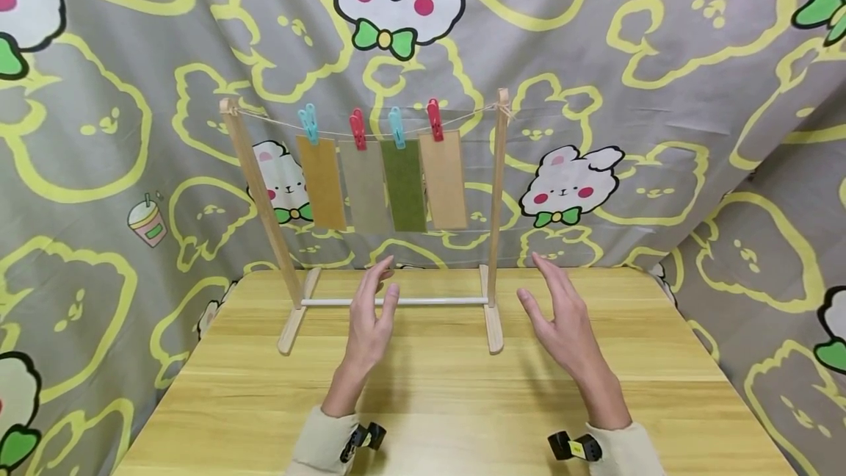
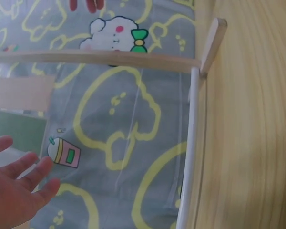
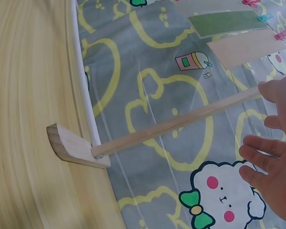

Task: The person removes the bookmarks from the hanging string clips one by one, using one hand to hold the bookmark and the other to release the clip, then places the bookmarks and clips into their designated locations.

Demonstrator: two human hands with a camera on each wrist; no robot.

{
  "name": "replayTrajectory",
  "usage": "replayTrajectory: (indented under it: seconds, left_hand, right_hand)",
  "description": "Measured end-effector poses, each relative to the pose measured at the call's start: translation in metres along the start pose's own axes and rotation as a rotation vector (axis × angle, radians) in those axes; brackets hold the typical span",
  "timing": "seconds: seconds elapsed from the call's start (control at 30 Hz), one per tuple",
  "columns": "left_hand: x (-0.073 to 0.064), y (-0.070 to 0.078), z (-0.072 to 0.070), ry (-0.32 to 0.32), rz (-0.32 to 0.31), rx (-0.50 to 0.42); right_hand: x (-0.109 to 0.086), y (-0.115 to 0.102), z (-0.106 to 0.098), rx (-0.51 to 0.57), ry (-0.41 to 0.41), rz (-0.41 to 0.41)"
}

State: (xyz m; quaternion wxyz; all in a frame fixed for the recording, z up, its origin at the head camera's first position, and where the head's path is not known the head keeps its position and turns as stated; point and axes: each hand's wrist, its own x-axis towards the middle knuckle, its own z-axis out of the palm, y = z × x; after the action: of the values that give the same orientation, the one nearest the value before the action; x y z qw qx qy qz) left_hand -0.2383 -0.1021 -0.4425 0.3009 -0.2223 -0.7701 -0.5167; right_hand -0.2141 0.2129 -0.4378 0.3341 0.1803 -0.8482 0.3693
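Four-sided pieces hang in a row from a string on a wooden rack: a mustard piece, a grey-beige piece, a green piece and a tan piece. Each is clipped by a clothespin, alternating blue and red. My left hand is held in the air before the rack's white bar, fingers extended, holding nothing. To the right of the rack's right post, my right hand hovers with fingers spread and nothing in it. Both palms face inward.
The rack's wooden feet stand on a wood-grain table near its back edge. Behind hangs a grey curtain with cartoon prints, which also covers the sides. Posts rise on both sides of the hanging pieces.
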Motion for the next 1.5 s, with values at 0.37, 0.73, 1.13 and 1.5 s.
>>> replayTrajectory:
  seconds: [0.37,0.73,1.13,1.5]
  left_hand:
    - [0.004,0.003,0.006,0.028,0.016,-0.027]
    - [0.003,0.007,0.01,0.052,0.004,-0.035]
    - [0.011,0.009,0.015,0.048,0.026,-0.073]
    - [0.019,0.012,0.023,0.071,0.026,-0.121]
  right_hand:
    - [0.006,-0.004,0.005,0.02,0.034,-0.028]
    - [0.006,-0.009,0.008,0.037,0.024,-0.025]
    - [0.012,-0.011,0.008,0.023,0.03,-0.068]
    - [0.022,-0.016,0.008,0.016,0.047,-0.101]
